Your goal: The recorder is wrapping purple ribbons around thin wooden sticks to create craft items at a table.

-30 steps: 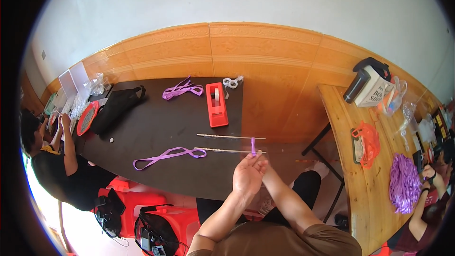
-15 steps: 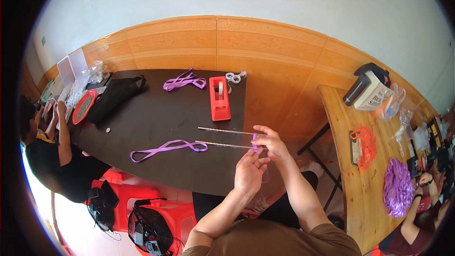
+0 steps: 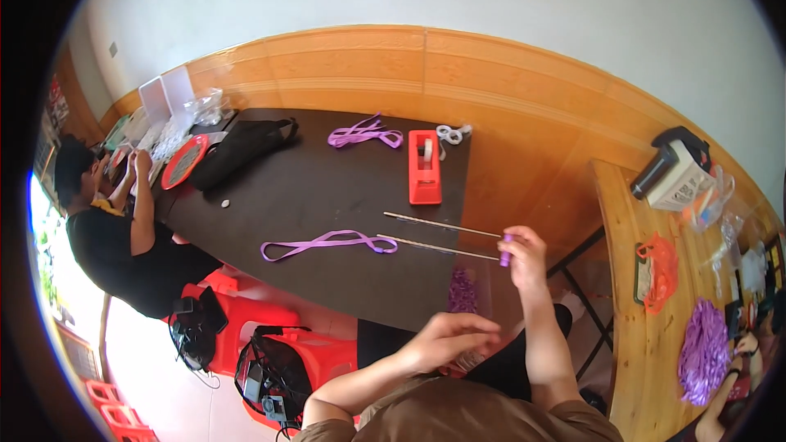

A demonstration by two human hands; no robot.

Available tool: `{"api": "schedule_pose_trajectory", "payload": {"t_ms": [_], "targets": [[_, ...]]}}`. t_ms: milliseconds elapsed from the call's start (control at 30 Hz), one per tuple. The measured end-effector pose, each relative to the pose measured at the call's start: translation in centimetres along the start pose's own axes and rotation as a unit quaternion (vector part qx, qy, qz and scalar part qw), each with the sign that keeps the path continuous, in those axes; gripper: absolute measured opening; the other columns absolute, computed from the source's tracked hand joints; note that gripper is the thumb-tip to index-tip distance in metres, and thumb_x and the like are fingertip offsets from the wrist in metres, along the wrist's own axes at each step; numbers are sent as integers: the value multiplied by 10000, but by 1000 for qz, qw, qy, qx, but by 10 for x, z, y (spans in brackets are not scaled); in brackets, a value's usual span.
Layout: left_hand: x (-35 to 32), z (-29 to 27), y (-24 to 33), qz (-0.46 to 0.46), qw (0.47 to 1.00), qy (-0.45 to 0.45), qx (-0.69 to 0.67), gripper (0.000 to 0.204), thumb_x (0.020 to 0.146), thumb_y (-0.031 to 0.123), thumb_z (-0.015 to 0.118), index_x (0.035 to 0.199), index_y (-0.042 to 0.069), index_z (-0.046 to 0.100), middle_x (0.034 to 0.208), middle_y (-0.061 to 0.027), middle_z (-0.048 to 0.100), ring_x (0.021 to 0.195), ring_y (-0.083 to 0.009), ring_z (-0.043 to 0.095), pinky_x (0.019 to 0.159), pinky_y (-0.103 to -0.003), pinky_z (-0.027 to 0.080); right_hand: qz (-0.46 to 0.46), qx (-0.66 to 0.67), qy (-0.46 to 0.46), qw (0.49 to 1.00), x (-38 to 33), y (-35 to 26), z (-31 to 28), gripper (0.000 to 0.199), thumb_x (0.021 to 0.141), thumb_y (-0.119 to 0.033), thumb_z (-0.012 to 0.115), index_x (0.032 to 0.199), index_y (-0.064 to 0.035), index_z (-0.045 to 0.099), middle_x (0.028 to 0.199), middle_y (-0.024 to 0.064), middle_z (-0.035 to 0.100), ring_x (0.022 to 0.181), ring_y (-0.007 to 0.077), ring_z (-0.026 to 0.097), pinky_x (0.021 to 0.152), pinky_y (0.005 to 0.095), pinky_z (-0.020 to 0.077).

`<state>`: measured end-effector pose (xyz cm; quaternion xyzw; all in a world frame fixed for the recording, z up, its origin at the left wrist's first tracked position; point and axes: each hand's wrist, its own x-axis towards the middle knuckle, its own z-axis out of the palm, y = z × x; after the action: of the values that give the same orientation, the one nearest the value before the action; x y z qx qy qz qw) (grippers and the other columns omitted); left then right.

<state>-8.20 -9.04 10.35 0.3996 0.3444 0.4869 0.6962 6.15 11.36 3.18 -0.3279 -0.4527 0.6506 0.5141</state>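
Observation:
Two thin metal rods (image 3: 446, 223) lie roughly parallel, their left ends over the dark table and their right ends past its edge. A short purple ribbon band (image 3: 505, 250) spans the rods near their right ends. Pinched around that band are the fingers of my right hand (image 3: 528, 260). My left hand (image 3: 450, 339) is apart from the rods, low over my lap, fingers stretched to the right; nothing shows in it. A looped purple lanyard (image 3: 327, 242) lies on the table left of the rods.
On the dark table (image 3: 327, 196) are a red tape dispenser (image 3: 425, 188), white scissors (image 3: 448, 133), more purple ribbon (image 3: 364, 136) and a black pouch (image 3: 246, 155). A person (image 3: 115, 237) works at left. Purple ribbons (image 3: 702, 352) lie on the wooden table (image 3: 618, 278). Red stools (image 3: 327, 356) stand below left.
My left hand has left the rods and dropped toward my lap. My right hand stays at the purple band. The view has shifted, so the tables appear further right.

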Motion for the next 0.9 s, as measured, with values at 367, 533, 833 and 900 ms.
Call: {"api": "schedule_pose_trajectory", "payload": {"t_ms": [367, 533, 833, 900], "targets": [[-10, -111, 47, 206, 557, 367, 716, 186, 704, 47, 623, 888, 23, 640, 1029, -149, 520, 986, -334, 454, 805, -422, 365, -98, -419, -7, 903, -2, 144, -103, 208, 823, 31, 591, 1030, 37, 595, 774, 51, 619, 688, 114, 585, 621, 228, 466], [-4, -103, 42, 225, 586, 354, 694, 125, 688, 34, 627, 812, 21, 638, 1005, -125, 547, 993, -318, 458, 803, -423, 356, 101, -261, -87, 956, -6, 164, -105, 147, 821, 27, 598, 965, 44, 619, 815, 69, 635, 725, 137, 605, 636, 241, 483], [-4, -18, -14, 289, 749, 136, 581, 192, 714, 38, 666, 886, 24, 581, 723, -122, 597, 608, -317, 567, 572, -416, 427, -9, -70, -70, 995, -61, -8, -27, 231, 850, -103, 612, 1044, 21, 589, 1004, 118, 633, 891, 172, 606, 769, 273, 464], [15, 9, -14, 288, 771, 107, 559, 185, 727, 45, 658, 902, 15, 606, 727, -125, 614, 618, -311, 595, 563, -395, 463, -96, -77, -308, 943, -88, -57, -8, 364, 829, -146, 652, 1148, 3, 556, 1143, 148, 583, 1017, 178, 569, 816, 278, 448]]}}
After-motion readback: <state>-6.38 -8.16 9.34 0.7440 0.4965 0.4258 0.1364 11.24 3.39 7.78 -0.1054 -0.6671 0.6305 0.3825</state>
